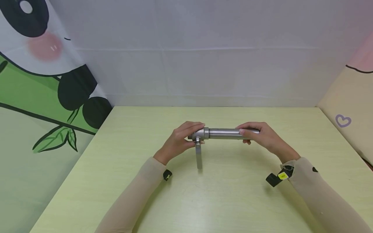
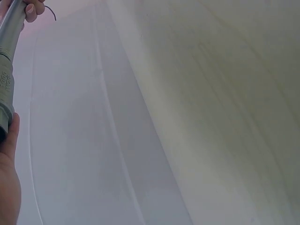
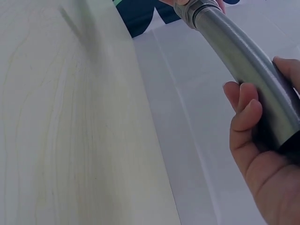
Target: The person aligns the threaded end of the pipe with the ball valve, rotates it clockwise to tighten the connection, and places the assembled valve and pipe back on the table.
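Observation:
A steel ball valve and a straight metal pipe are joined end to end, held level above the table. My left hand grips the valve body from the left, fingers over its top and thumb below. From the valve hangs a flat metal lever, pointing toward me. At the pipe's other end, my right hand holds the tube, its fingers curled round it in the right wrist view. The left wrist view shows raised lettering on the valve body and its open end.
The pale wooden table stretches under both forearms. A plain grey-white cloth wall rises along its back edge. Panels printed with cartoon pictures stand at the left and right. Small black cameras are strapped to both wrists.

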A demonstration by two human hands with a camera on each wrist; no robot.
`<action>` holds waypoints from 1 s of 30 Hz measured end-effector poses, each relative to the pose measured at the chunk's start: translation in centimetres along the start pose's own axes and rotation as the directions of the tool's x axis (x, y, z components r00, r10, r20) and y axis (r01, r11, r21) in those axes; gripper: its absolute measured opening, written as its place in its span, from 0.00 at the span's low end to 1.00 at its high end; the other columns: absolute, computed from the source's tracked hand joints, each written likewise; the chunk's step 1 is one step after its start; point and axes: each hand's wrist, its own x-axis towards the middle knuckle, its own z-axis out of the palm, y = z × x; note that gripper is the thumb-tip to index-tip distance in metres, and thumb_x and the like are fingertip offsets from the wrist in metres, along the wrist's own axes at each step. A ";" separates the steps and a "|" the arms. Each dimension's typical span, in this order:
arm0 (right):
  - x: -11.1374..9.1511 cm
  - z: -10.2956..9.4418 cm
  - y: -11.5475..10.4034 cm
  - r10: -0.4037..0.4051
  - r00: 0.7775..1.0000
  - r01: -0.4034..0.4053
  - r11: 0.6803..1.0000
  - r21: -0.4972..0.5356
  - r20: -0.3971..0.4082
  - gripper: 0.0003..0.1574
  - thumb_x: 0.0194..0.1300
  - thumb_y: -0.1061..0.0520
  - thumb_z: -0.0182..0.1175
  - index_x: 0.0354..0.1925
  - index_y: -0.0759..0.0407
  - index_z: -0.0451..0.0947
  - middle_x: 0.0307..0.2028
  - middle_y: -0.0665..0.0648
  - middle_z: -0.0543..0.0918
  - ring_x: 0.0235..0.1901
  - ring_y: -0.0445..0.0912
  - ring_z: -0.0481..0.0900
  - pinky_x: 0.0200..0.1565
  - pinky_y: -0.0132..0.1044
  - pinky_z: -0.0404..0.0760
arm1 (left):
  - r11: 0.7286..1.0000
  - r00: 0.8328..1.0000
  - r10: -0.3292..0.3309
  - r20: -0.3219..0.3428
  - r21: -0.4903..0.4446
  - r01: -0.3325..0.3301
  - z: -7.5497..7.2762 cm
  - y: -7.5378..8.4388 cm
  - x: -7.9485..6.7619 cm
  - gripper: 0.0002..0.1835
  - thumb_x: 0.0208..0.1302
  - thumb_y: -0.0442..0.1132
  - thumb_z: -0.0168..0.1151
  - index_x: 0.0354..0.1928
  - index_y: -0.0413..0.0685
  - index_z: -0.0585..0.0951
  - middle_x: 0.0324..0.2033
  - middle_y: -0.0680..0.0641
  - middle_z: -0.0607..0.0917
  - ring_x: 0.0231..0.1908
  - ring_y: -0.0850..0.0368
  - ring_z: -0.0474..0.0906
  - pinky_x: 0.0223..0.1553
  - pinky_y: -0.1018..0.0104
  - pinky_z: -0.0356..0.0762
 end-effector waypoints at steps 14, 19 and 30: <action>0.0 -0.1 0.6 -0.057 0.991 0.059 0.998 -0.012 0.125 0.17 0.73 0.49 0.51 0.56 0.54 0.70 0.37 0.61 0.75 0.34 0.50 0.74 0.39 0.41 0.75 | 1.000 1.000 0.002 0.015 0.019 -0.002 0.4 -0.1 -0.1 0.31 0.48 0.31 0.75 0.58 0.39 0.76 0.53 0.43 0.80 0.53 0.51 0.77 0.53 0.68 0.80; 0.0 -0.2 0.8 -0.066 0.992 0.071 0.997 -0.041 0.105 0.24 0.67 0.54 0.60 0.58 0.52 0.66 0.45 0.58 0.75 0.39 0.48 0.76 0.43 0.36 0.76 | 1.000 1.000 0.004 0.009 0.019 -0.004 0.3 -0.1 0.0 0.31 0.48 0.30 0.75 0.57 0.38 0.76 0.53 0.43 0.80 0.52 0.51 0.77 0.51 0.67 0.81; -0.1 -0.3 1.2 -0.095 0.992 0.097 0.995 -0.018 0.088 0.27 0.60 0.61 0.67 0.53 0.54 0.65 0.46 0.59 0.73 0.43 0.50 0.74 0.43 0.36 0.78 | 1.000 1.000 0.000 0.008 0.017 0.000 0.3 -0.1 0.0 0.31 0.48 0.30 0.75 0.57 0.38 0.77 0.53 0.43 0.80 0.52 0.52 0.77 0.51 0.68 0.81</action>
